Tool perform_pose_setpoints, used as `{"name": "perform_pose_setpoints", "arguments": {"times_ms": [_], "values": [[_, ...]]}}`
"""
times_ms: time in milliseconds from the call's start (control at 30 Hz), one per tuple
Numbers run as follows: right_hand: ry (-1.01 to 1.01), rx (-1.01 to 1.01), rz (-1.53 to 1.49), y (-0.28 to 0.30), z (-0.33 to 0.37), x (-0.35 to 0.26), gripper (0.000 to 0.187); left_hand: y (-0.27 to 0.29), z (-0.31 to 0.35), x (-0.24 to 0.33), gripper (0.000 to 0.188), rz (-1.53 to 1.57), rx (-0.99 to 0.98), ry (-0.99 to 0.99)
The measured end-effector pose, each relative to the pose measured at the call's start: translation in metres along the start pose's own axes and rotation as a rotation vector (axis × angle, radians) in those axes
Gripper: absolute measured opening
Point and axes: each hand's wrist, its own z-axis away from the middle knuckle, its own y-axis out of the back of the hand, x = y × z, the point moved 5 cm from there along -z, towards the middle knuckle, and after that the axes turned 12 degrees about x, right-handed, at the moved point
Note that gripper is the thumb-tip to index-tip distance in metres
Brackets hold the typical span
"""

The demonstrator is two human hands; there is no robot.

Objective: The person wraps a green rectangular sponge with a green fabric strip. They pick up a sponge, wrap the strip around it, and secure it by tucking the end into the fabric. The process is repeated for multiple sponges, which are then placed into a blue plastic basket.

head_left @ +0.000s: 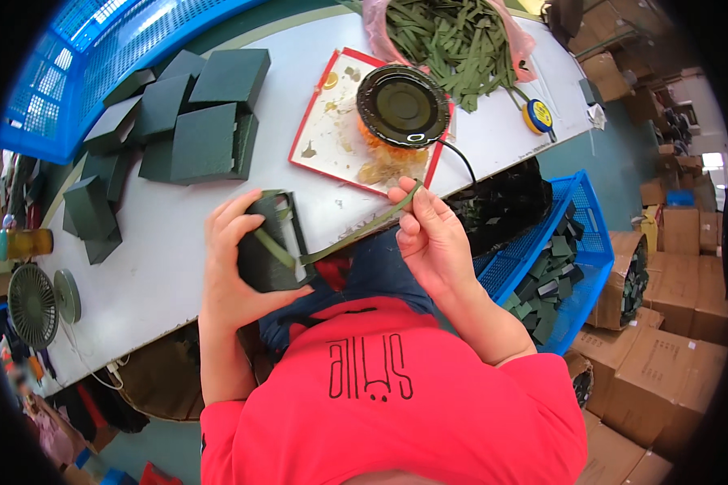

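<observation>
My left hand (233,250) grips a small dark green box (260,260) by its sides, near the table's front edge. A strip of olive-green ribbon (356,234) runs from the box across to my right hand (430,230), which pinches its far end between thumb and fingertips. Part of the ribbon also lies over the face of the box. Beyond my hands, a black round pot with a cord (403,105) stands on a red-rimmed white board (319,133) stained with amber residue. At the back, a pink plastic bag (522,48) holds many similar green strips (457,44).
Several dark green boxes (210,141) are piled on the white table (158,234) at left, before a blue crate (162,40). A fan (34,305) stands far left; a yellow-blue tape roll (537,116) lies right. Another blue crate (594,234) holds small green pieces beside cardboard boxes (655,372).
</observation>
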Motion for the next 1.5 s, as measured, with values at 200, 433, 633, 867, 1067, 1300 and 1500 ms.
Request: {"name": "perform_pose_setpoints", "arguments": {"times_ms": [200, 433, 633, 867, 1067, 1300, 1500], "values": [[0.083, 0.053, -0.033, 0.005, -0.006, -0.016, 0.026, 0.009, 0.012, -0.009, 0.091, -0.027, -0.012, 0.088], [0.222, 0.020, 0.072, -0.003, -0.011, -0.025, 0.024, 0.007, 0.011, -0.008, 0.089, -0.052, -0.041, 0.114], [0.360, 0.056, 0.288, -0.003, -0.031, -0.041, 0.020, -0.006, 0.000, 0.004, 0.088, -0.027, -0.075, 0.058], [0.283, -0.035, 0.154, -0.002, -0.034, -0.063, 0.011, -0.012, -0.002, 0.005, 0.091, -0.008, -0.095, 0.052], [0.329, 0.038, 0.269, 0.003, -0.042, -0.064, 0.015, -0.017, -0.004, 0.009, 0.087, 0.012, -0.099, 0.041], [0.338, 0.085, 0.390, 0.004, -0.047, -0.057, 0.017, -0.019, -0.004, 0.010, 0.087, 0.000, -0.104, 0.035], [0.340, 0.111, 0.424, 0.001, -0.051, -0.055, 0.019, -0.019, -0.004, 0.009, 0.087, -0.012, -0.110, 0.030]]}}
